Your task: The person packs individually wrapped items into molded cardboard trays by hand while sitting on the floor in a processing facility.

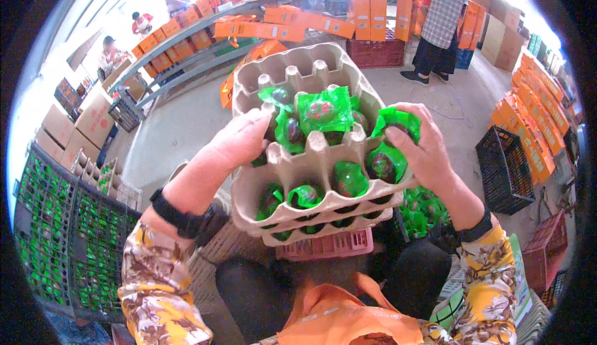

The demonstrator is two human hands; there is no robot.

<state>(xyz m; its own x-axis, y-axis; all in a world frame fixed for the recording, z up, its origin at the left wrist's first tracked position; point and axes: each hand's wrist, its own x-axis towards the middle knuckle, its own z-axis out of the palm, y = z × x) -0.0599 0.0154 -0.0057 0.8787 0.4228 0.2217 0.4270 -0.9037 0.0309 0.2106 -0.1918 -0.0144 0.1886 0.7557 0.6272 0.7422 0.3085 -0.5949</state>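
A stack of grey pulp egg trays point(317, 158) stands before me on a pink plastic crate point(326, 247). Dark eggs in green plastic wrappers fill the front row of the top tray, one of them a wrapped egg point(350, 178). A flat green packet point(325, 110) lies over other wrapped eggs in the middle, and several back cells are bare. My right hand point(426, 144) grips a green-wrapped egg point(400, 122) at the tray's right edge. My left hand point(242, 135) reaches into the left side of the tray; its fingertips are partly hidden beside a dark wrapped egg.
Crates of green-wrapped eggs stand at left point(70, 233) and under the trays at right point(422, 210). An empty black crate point(506, 170) and stacked orange boxes point(529, 121) are farther right. A person point(440, 23) stands beyond, near a long bench point(186, 42) with orange boxes; others work behind it.
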